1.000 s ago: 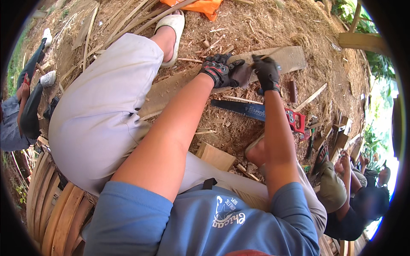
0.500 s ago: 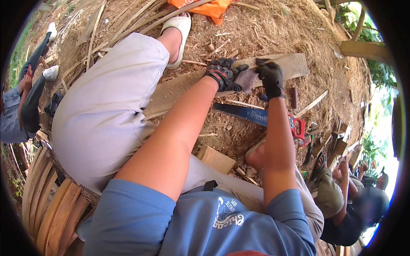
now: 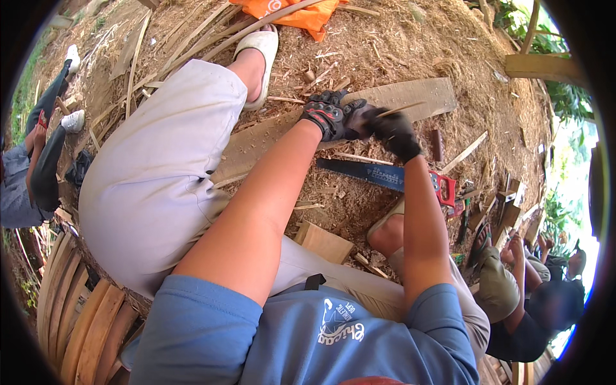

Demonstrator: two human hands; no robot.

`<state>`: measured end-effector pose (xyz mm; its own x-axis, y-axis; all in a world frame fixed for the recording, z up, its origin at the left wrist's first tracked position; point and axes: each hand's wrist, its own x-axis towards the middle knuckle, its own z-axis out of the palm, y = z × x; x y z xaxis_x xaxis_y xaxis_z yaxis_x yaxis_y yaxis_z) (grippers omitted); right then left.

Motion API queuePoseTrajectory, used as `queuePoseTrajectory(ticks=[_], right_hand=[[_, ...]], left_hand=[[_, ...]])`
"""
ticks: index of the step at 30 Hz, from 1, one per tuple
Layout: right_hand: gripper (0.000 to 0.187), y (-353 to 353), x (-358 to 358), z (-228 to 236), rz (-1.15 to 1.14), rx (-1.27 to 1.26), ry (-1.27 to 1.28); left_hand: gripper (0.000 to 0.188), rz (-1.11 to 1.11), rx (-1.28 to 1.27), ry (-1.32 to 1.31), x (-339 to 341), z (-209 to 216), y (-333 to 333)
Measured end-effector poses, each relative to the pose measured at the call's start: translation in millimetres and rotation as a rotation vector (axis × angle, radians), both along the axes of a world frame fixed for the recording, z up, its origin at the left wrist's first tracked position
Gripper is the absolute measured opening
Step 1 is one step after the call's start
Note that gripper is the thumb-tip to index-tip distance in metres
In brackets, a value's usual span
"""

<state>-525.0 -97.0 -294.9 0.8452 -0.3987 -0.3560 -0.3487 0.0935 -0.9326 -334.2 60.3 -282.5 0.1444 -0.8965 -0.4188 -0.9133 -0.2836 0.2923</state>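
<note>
My left hand [image 3: 328, 117], in a black glove with red trim, is closed above a long flat wooden board [image 3: 423, 97]. Earlier a limp greyish-purple sheet showed at its fingers; only a blurred bit is visible there now. My right hand [image 3: 394, 133], also gloved in black and smeared by motion, comes up against the left one. A thin wooden stick [image 3: 403, 109] juts from its fingers toward the right. Just below the hands, a handsaw [image 3: 375, 174] with a blue blade and red handle lies on the ground.
Wood shavings and offcuts cover the ground. A wooden block [image 3: 323, 242] lies between my legs. An orange bag [image 3: 301, 18] and long wood strips are at the top. Curved wooden pieces [image 3: 90, 321] stand at the lower left. People sit at the far left and lower right.
My right hand has moved left and slightly down, from beside the left hand to touching it, bringing the stick along. The greyish sheet between the hands is now mostly covered.
</note>
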Motion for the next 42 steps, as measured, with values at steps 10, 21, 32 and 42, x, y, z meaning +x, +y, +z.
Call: queuePoseTrajectory(ticks=[10,21,32,42], right_hand=[[0.029,-30,-33,11,-0.416,0.084,-0.076],[0.025,0,-14,21,-0.327,0.049,0.182],[0.023,-15,-15,12,-0.364,0.047,-0.075],[0.031,-9,-9,-7,-0.003,-0.411,0.026]], left_hand=[[0.102,-0.021,-0.003,0.003,-1,1,-3],[0.098,-0.035,0.029,0.002,-3,19,-4],[0.103,-0.032,0.046,-0.018,-1,12,-3],[0.102,0.006,0.021,-0.004,-4,11,-10]])
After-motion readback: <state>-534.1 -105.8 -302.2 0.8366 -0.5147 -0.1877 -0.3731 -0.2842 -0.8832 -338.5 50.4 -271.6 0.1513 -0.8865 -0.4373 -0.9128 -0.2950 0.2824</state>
